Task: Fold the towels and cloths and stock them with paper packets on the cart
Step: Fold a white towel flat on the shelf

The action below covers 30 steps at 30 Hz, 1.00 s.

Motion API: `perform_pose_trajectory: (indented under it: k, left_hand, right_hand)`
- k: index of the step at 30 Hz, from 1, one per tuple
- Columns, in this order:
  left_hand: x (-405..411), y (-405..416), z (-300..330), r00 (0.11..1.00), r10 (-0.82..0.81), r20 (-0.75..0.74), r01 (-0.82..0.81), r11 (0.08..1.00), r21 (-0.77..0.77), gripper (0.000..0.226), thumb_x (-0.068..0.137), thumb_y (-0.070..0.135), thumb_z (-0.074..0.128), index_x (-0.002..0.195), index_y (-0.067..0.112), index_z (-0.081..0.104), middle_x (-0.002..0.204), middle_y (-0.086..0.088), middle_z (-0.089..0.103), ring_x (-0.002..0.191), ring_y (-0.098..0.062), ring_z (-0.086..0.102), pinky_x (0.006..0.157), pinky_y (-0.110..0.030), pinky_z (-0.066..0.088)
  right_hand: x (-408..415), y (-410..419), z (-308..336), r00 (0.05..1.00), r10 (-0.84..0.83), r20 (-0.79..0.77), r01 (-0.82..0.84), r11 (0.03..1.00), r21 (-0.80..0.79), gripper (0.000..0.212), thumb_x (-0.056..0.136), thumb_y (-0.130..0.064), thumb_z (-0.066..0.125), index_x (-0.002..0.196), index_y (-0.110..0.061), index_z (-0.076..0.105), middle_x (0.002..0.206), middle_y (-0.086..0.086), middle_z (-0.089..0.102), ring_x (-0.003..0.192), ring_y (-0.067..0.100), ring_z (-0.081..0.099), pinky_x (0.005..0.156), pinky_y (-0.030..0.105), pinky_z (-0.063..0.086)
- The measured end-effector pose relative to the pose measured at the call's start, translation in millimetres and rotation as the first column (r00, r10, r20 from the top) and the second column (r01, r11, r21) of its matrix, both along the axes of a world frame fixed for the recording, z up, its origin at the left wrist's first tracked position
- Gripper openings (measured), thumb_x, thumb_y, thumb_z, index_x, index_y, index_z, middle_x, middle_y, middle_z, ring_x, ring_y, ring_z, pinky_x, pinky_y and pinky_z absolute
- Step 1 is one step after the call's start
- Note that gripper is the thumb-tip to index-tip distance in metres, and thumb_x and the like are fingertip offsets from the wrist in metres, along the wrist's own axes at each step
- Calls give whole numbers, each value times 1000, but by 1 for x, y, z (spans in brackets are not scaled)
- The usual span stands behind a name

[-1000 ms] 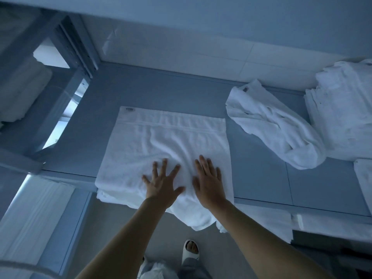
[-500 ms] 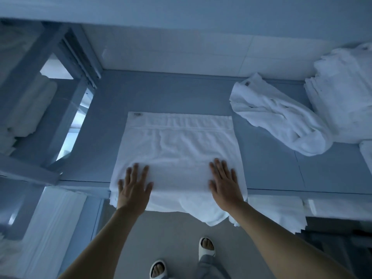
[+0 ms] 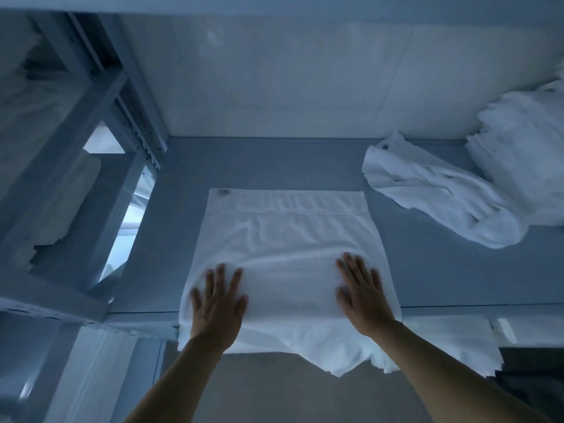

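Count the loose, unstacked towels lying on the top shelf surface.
2. One flat towel under the left hand and right hand, near edge hanging off; one crumpled towel to its right. The stack beyond may hide more.

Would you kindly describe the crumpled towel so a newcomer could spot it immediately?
Start at the grey shelf below the white tiled wall. Right of the flat towel under both hands lies the crumpled towel, beside the folded stack at the far right. It alone is bunched and unfolded.
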<state>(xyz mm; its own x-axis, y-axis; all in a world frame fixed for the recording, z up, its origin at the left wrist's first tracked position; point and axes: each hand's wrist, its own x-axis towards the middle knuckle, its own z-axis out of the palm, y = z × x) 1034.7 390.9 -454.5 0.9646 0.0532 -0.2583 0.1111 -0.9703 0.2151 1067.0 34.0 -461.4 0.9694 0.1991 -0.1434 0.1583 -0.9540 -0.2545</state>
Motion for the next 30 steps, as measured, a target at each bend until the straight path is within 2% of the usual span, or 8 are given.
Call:
perform_pose_trajectory:
  k: [4, 6, 13, 17, 21, 24, 27, 30]
  left_hand:
    - [12, -4, -8, 998, 10, 55, -13, 999, 51, 68, 98, 62, 5, 163, 43, -5, 173, -1, -14, 159, -29, -13, 125, -60, 2]
    - [20, -5, -8, 995, 5, 95, -9, 999, 46, 73, 94, 63, 1, 164, 42, 0, 173, -2, -10, 159, -30, -9, 125, -60, 2]
    - [51, -1, -16, 989, 9, 148, -18, 998, 57, 73, 95, 64, 8, 164, 41, 10, 174, -1, 2, 160, -29, 0, 125, -58, 4]
    - [65, -4, -17, 987, 21, 162, -31, 998, 61, 75, 93, 66, 3, 164, 43, 6, 174, 0, -2, 160, -27, -3, 126, -56, 3]
    - [68, -5, -14, 986, 16, 165, -30, 996, 82, 74, 93, 64, 1, 164, 43, 1, 174, 1, -6, 160, -26, -5, 127, -55, 2]
    - [67, -6, -15, 984, 31, 174, -46, 995, 85, 72, 94, 63, 5, 163, 43, 3, 174, 1, -4, 160, -26, -2, 126, -55, 4]
    - [66, -7, -15, 981, 41, 191, -54, 997, 63, 70, 96, 62, 11, 164, 43, 8, 174, 1, 1, 160, -26, 1, 126, -55, 6]
    - [66, -9, -11, 986, 37, 164, -50, 996, 76, 64, 103, 57, 18, 164, 42, 6, 174, 1, -2, 160, -27, -2, 126, -57, 6]
  right_hand:
    - [21, -2, -5, 998, 26, 53, -25, 1000, -9, 68, 101, -48, 23, 166, -31, 9, 173, -9, -6, 160, 15, -8, 129, 46, 1]
    - [32, -1, -7, 997, 22, 76, -21, 1000, -19, 69, 101, -49, 22, 166, -32, 9, 173, -10, -6, 160, 14, -7, 129, 46, 3]
    - [66, -2, -15, 992, 32, 121, -30, 999, -23, 68, 100, -49, 27, 165, -33, 17, 173, -12, 1, 160, 13, -2, 128, 46, 9]
    - [87, -4, -14, 994, 48, 103, -43, 998, -50, 70, 98, -52, 20, 165, -33, 12, 173, -12, -4, 160, 12, -5, 129, 45, 6]
    - [95, 0, -7, 996, 54, 75, -48, 996, -74, 66, 105, -41, 34, 166, -27, 13, 173, -8, -5, 160, 15, -6, 129, 45, 1]
    - [81, 11, -2, 993, 14, 121, -9, 999, -40, 65, 107, -38, 34, 166, -26, 11, 172, -10, -8, 160, 16, -7, 129, 47, 1]
    - [46, 28, -3, 982, 66, 179, -77, 996, 53, 62, 107, -48, 28, 165, -35, 11, 173, -14, -6, 160, 12, -10, 127, 45, 1]
    - [16, 36, -13, 988, 100, 120, -105, 994, 42, 63, 105, -57, 23, 164, -42, 8, 172, -18, -9, 159, 11, -14, 128, 44, 0]
